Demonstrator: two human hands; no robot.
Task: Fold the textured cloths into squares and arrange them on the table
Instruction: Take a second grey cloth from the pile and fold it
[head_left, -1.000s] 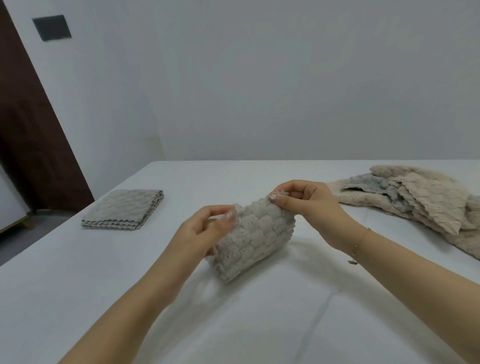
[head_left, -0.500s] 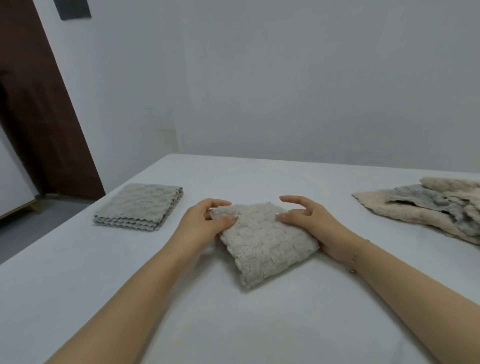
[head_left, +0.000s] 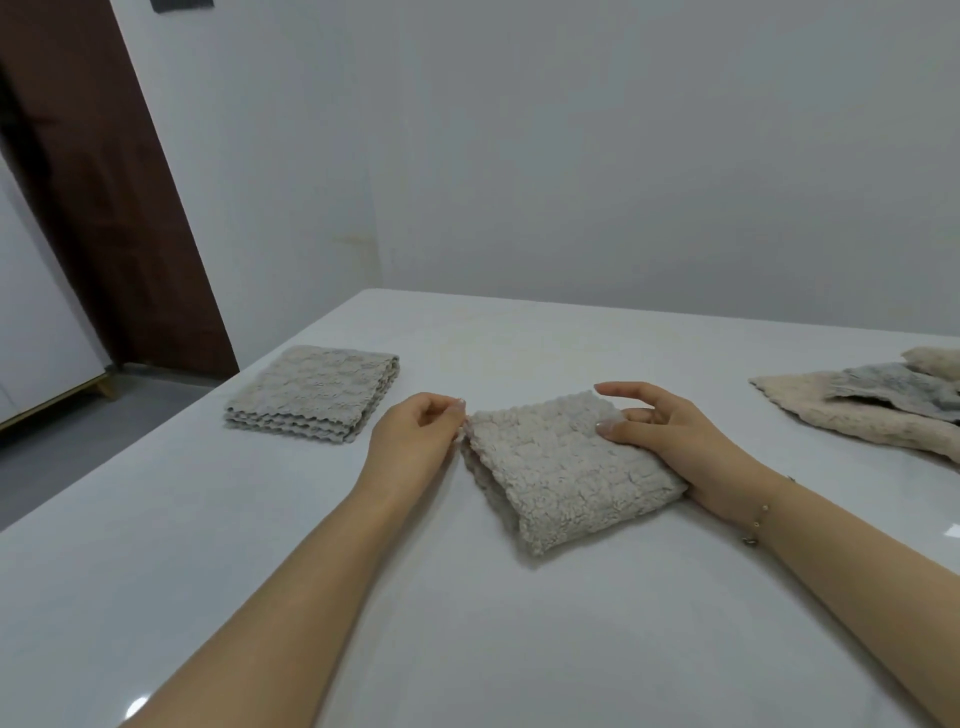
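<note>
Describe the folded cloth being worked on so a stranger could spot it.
On the white table, look at the middle, between the left hand and right hand. That cloth is one fluffy square, unlike the stack at left or the unfolded pile at right.

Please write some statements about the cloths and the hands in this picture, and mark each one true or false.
1. A folded cloth lies on the white table between the two hands. True.
2. The right hand is lifted clear of that cloth. False: its fingers rest on the cloth's right edge.
3. A finished folded stack sits to the left of the left hand. True.
4. The unfolded cloths lie at the table's left edge. False: they are at the far right.
</note>
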